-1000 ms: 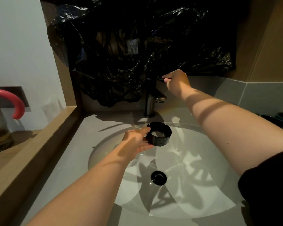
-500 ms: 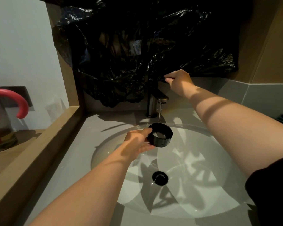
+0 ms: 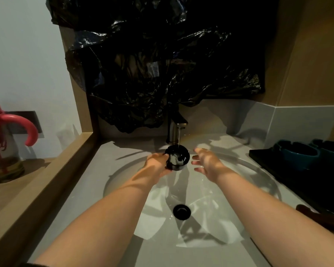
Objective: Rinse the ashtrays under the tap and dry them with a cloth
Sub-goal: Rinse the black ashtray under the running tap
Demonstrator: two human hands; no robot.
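**Black Ashtray Held Under the Running Tap**

The round black ashtray (image 3: 177, 159) is held with its opening upward, directly beneath the spout of the brushed-metal tap (image 3: 174, 130) and above the far part of the white oval sink basin (image 3: 229, 209). A thin stream of water (image 3: 179, 138) is received inside the ashtray, where a wet sheen is visible.

The ashtray is gripped at its left wall by the left hand (image 3: 157, 165), whose fingers are curled around the side. The right hand (image 3: 206, 161) is held just beside the ashtray's right side and apart from it. Its fingers are spread and relaxed, and nothing is grasped by it. Both forearms are extended over the basin.

The round black drain (image 3: 181, 212) is located at the bottom of the basin, nearer the person than the ashtray. The basin is set into a grey countertop (image 3: 108, 157). On the right of the countertop a flat black tray (image 3: 262, 157) is placed, and two teal ashtrays (image 3: 295, 154) with notched rims are stood on it side by side.

The wall behind the tap is covered by crumpled black plastic sheeting (image 3: 162, 64). At the left the countertop is bordered by a wooden ledge (image 3: 46, 170). Beyond it a clear bottle (image 3: 4, 147) with a red lid and a curved red handle is stood.
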